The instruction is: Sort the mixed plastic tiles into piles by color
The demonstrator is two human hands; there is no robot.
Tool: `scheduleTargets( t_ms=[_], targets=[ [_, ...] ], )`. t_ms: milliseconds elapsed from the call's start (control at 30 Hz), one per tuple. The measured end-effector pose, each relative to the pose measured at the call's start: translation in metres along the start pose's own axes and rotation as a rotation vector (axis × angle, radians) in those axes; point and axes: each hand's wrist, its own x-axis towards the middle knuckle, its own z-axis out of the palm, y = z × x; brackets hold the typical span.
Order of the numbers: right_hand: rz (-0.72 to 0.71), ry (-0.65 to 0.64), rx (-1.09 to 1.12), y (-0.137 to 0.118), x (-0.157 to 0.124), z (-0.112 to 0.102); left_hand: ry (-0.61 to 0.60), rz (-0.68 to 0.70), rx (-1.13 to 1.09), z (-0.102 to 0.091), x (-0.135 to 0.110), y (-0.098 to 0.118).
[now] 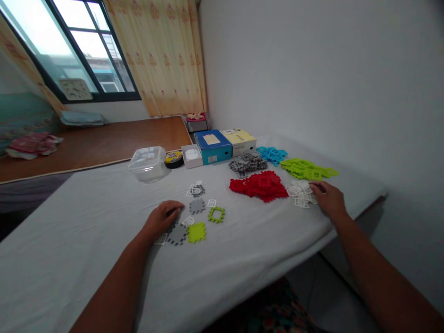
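My left hand point(163, 219) rests on the white cloth with its fingers curled and thumb near the index finger; anything between them is hidden. Right beside it lie a grey open-frame interlocking piece point(177, 234) and a solid lime square piece point(197, 232). A grey square piece point(197, 206), a lime square frame point(216, 214) and small white window-shaped pieces point(211, 203) are spread just beyond. At the far right, my right hand point(328, 199) has its fingertips pinched at a pile of white lattice pieces point(301, 193); I cannot make out what is in the pinch.
Behind are piles of red point(259, 186), grey point(247, 163), blue point(272, 155) and lime pieces point(307, 169). A clear plastic box point(148, 163), black tape roll point(174, 160), small white box point(192, 156), blue box point(212, 146) and yellow box point(239, 141) stand along the back.
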Motion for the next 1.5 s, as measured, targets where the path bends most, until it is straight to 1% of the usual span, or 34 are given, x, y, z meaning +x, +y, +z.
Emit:
scheduleTargets(
  t_ms=[33,100,167,200,233,300,367,433,500,567,667,767,867,1100,1233,1333,1433,1500],
  targets=[
    [-0.004,-0.007,-0.011,0.002,0.0,-0.001,0.001,-0.002,0.001,0.0,0.0,0.0],
    [-0.021,0.015,-0.036,-0.007,0.0,-0.002,-0.002,-0.007,0.0,0.0,0.0,0.001],
    [-0.064,0.051,-0.037,-0.032,-0.003,-0.002,-0.003,-0.01,0.004,-0.001,0.0,0.003],
    [-0.105,0.041,-0.01,-0.05,-0.007,-0.002,-0.003,-0.01,0.007,-0.001,0.0,0.005],
    [-0.161,0.003,0.032,-0.069,-0.011,0.0,-0.002,-0.008,0.01,-0.001,0.0,0.006],
    [-0.31,-0.148,0.132,-0.11,-0.025,0.005,-0.002,-0.006,0.016,-0.002,0.0,0.009],
    [-0.5,-0.344,0.211,-0.15,-0.043,0.014,-0.009,-0.004,0.014,-0.001,-0.001,0.011],
    [-0.69,-0.517,0.249,-0.186,-0.059,0.026,-0.013,-0.001,0.008,-0.001,-0.001,0.011],
    [-0.843,-0.651,0.238,-0.217,-0.071,0.042,-0.009,0.004,0.007,0.0,-0.002,0.01],
    [-0.936,-0.741,0.187,-0.242,-0.076,0.059,-0.006,0.012,0.007,0.001,-0.003,0.008],
    [-0.98,-0.803,0.109,-0.265,-0.072,0.086,-0.005,0.02,0.005,0.003,-0.004,0.005],
    [-0.965,-0.818,0.089,-0.271,-0.065,0.104,-0.004,0.019,0.007,0.004,-0.004,0.004],
    [-0.95,-0.821,0.069,-0.265,-0.062,0.105,-0.002,0.027,0.003,0.005,-0.004,0.005],
    [-0.907,-0.798,-0.059,-0.251,-0.066,0.08,-0.009,0.024,0.003,0.003,-0.004,0.006],
    [-0.871,-0.732,-0.149,-0.248,-0.077,0.071,-0.012,0.023,-0.003,0.002,-0.004,0.007],
    [-0.806,-0.668,-0.128,-0.242,-0.084,0.064,-0.005,0.01,-0.01,0.001,-0.004,0.008],
    [-0.681,-0.597,-0.003,-0.222,-0.083,0.054,0.0,-0.005,-0.018,0.0,-0.003,0.007],
    [-0.56,-0.495,0.086,-0.196,-0.074,0.045,-0.003,-0.007,-0.02,0.0,-0.003,0.005]
  ],
)
